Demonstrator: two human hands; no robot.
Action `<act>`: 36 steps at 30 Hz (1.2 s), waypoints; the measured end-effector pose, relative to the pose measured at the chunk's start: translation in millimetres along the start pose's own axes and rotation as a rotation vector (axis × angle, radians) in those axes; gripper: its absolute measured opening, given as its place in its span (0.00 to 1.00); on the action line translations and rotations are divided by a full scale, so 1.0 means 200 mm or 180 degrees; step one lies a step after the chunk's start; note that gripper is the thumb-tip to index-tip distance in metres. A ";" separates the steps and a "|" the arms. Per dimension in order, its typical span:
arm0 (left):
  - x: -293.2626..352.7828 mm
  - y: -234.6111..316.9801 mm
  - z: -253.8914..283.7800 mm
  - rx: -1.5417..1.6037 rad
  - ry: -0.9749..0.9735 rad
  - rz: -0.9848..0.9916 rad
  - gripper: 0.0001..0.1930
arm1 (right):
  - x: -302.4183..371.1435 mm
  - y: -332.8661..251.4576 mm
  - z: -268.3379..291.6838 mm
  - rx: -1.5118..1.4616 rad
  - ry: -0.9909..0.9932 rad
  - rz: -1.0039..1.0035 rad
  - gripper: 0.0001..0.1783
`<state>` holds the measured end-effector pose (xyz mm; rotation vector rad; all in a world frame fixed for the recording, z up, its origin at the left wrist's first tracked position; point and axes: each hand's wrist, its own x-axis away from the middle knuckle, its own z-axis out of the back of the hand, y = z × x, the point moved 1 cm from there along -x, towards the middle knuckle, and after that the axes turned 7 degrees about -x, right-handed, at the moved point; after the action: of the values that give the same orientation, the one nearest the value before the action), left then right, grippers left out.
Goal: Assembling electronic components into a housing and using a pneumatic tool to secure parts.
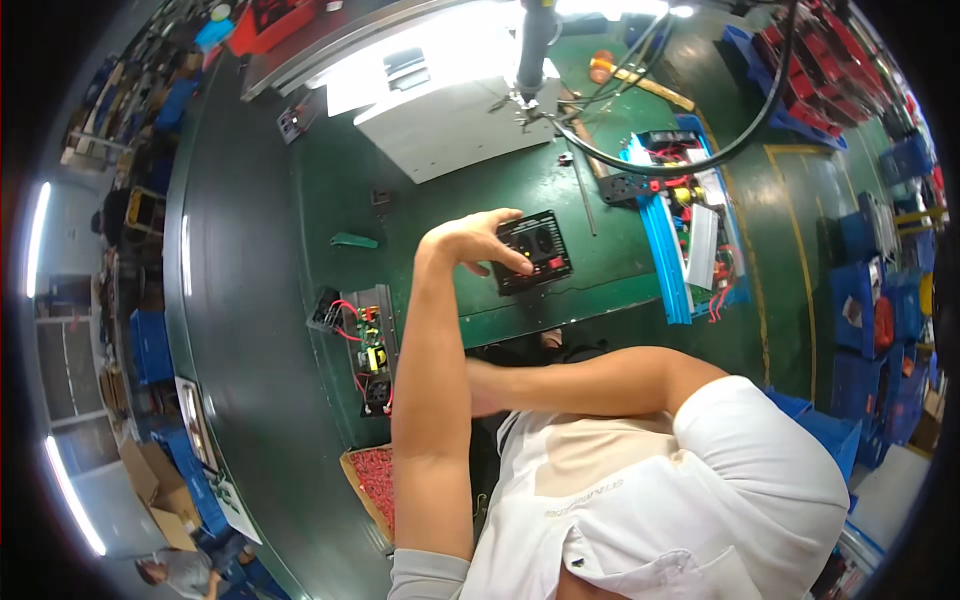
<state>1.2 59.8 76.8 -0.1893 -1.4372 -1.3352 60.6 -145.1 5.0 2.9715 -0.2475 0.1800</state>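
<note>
My left hand (478, 240) reaches forward over the green bench (420, 200), its fingers resting on the near-left edge of a black front panel (540, 250) with two round sockets and a red switch. The panel lies flat on the bench. My right forearm (600, 380) crosses in from the right below the bench edge. Its hand is hidden behind my left forearm, so I cannot see whether it holds anything.
An open metal chassis with a circuit board and red wires (367, 350) lies to the left. A blue casing with electronics (690, 235) sits on the right, a white box (450, 120) behind. A hanging tool (535, 50) and black cable (700, 160) dangle above. A carton of red parts (375, 480) stands near me.
</note>
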 end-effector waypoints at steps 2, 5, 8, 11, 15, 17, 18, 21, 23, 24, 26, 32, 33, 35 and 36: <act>0.00 0.02 0.00 -0.0095 0.0039 -0.0040 0.58 | 0.08 -0.18 -0.19 -0.0090 0.0524 0.0220 0.18; 0.02 0.06 0.01 -0.0221 -0.0016 0.0056 0.59 | 0.10 -0.17 -0.17 -0.0102 0.0146 0.0442 0.17; 0.00 0.07 0.05 -0.0381 -0.0193 0.0077 0.62 | 0.06 -0.13 -0.12 0.0049 0.0273 0.0688 0.18; -0.01 0.04 0.05 -0.0158 -0.0255 0.0041 0.62 | 0.07 -0.07 -0.15 0.0385 0.0534 0.0381 0.18; 0.00 0.05 0.05 -0.0149 -0.0255 0.0092 0.62 | 0.01 -0.05 -0.13 0.0110 0.0941 0.0643 0.16; 0.00 0.05 0.04 -0.0190 -0.0189 0.0012 0.62 | 0.03 -0.19 -0.15 -0.0129 0.0847 0.1117 0.15; 0.01 0.06 0.04 -0.0177 -0.0191 0.0016 0.62 | 0.07 -0.24 -0.21 -0.0163 0.0783 0.1244 0.15; 0.01 0.08 0.05 -0.0256 -0.0081 0.0057 0.57 | 0.10 -0.21 -0.20 -0.0069 0.0756 0.1078 0.17; 0.00 0.06 0.04 -0.0198 -0.0156 0.0060 0.59 | 0.08 -0.16 -0.17 -0.0207 0.0829 0.0862 0.19; 0.01 0.05 0.04 -0.0200 -0.0217 0.0033 0.61 | 0.07 -0.16 -0.17 -0.0215 0.0829 0.0871 0.19; 0.01 0.06 0.04 -0.0199 -0.0224 0.0014 0.62 | 0.07 -0.18 -0.19 -0.0275 0.0480 0.0725 0.20; 0.01 0.07 0.04 -0.0191 -0.0267 -0.0019 0.61 | 0.11 -0.14 -0.23 0.0239 0.0630 0.0987 0.19; 0.01 0.08 0.04 -0.0160 -0.0290 0.0036 0.60 | 0.10 -0.09 -0.18 0.0269 0.0590 0.0790 0.18; 0.01 0.07 0.05 -0.0130 -0.0308 0.0086 0.60 | 0.07 -0.01 -0.16 0.0228 0.0887 0.0355 0.17; 0.01 0.06 0.05 -0.0146 -0.0262 0.0076 0.59 | 0.07 -0.02 -0.17 0.0227 0.0885 0.0359 0.17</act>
<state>3.4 70.4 88.1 -0.2937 -1.4692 -1.3550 70.6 -138.8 39.1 2.9553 -0.3793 0.6214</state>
